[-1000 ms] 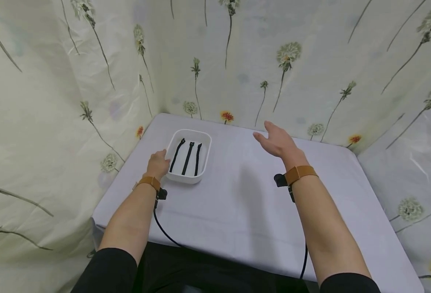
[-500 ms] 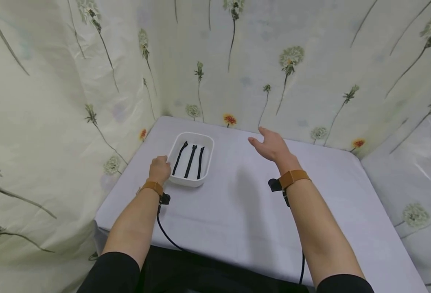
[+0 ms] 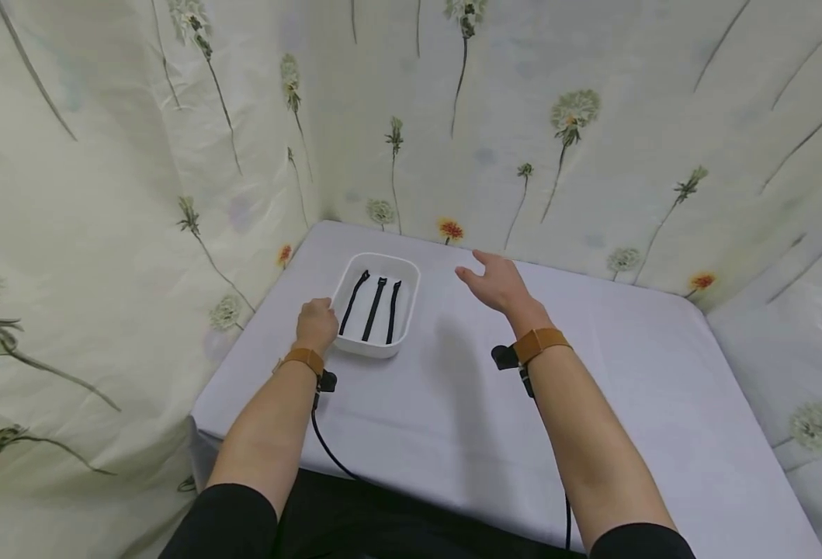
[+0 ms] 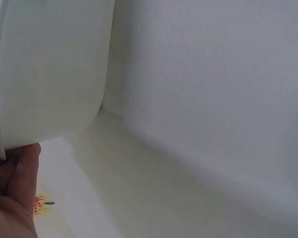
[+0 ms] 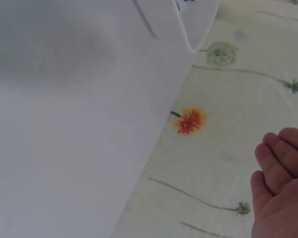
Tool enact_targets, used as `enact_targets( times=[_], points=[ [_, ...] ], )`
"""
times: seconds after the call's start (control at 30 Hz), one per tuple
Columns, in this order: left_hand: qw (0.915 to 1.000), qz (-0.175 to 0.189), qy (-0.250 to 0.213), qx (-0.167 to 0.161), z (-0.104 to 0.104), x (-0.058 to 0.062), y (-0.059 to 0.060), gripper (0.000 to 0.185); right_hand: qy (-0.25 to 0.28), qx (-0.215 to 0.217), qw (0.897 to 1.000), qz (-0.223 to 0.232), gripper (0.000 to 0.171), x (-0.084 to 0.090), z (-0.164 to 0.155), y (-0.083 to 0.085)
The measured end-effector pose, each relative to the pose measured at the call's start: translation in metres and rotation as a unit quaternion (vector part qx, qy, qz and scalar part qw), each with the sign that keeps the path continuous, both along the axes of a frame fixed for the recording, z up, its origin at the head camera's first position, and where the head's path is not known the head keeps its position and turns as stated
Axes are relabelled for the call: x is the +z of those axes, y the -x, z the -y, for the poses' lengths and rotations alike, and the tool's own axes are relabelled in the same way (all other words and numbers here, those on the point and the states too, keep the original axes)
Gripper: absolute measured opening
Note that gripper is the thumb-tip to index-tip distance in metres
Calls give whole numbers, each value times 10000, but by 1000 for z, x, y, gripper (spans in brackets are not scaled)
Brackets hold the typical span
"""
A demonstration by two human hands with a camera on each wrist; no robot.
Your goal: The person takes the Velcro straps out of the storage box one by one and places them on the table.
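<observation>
The white tray (image 3: 377,306) sits on the table (image 3: 480,404) toward its far left corner, with 3 black straps (image 3: 376,298) lying side by side inside it. The left hand (image 3: 316,325) is at the tray's near left edge, fingers curled against the rim; the left wrist view shows the fingertips (image 4: 15,183) touching the underside of the tray's outer wall (image 4: 49,69), so the hand grips that edge. The right hand (image 3: 496,281) hovers above the table just to the right of the tray, apart from it, palm turned leftward and fingers spread loosely, holding nothing. From the right wrist, the tray's corner (image 5: 193,22) shows at the table's edge, well away from the relaxed fingers (image 5: 283,158). A flowered curtain (image 3: 557,132) hangs around the table.
</observation>
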State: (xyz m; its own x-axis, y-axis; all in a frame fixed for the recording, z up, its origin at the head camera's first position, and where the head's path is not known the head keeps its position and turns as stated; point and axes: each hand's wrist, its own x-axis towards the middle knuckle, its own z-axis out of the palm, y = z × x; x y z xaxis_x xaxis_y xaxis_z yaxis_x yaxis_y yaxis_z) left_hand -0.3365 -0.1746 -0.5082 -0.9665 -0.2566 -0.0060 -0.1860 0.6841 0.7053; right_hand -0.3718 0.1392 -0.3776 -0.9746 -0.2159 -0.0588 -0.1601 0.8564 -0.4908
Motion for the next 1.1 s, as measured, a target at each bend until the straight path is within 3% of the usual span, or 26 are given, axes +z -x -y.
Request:
enact_targets(
  times=[0.2, 0.47, 0.7, 1.1],
  points=[
    [9999, -3, 104, 43, -2, 1, -2, 36, 84, 109, 9999, 64, 70, -11, 21, 3],
    [9995, -194, 200, 112, -2, -9, 0, 35, 128, 192, 9996, 138, 70, -32, 45, 11],
    [9996, -144, 116, 230, -2, -12, -3, 37, 135, 339, 9991, 215, 69, -45, 60, 14],
    [9978, -546, 160, 345, -3, -11, 2, 35, 143, 563, 9978, 312, 71, -59, 86, 24]
  ],
)
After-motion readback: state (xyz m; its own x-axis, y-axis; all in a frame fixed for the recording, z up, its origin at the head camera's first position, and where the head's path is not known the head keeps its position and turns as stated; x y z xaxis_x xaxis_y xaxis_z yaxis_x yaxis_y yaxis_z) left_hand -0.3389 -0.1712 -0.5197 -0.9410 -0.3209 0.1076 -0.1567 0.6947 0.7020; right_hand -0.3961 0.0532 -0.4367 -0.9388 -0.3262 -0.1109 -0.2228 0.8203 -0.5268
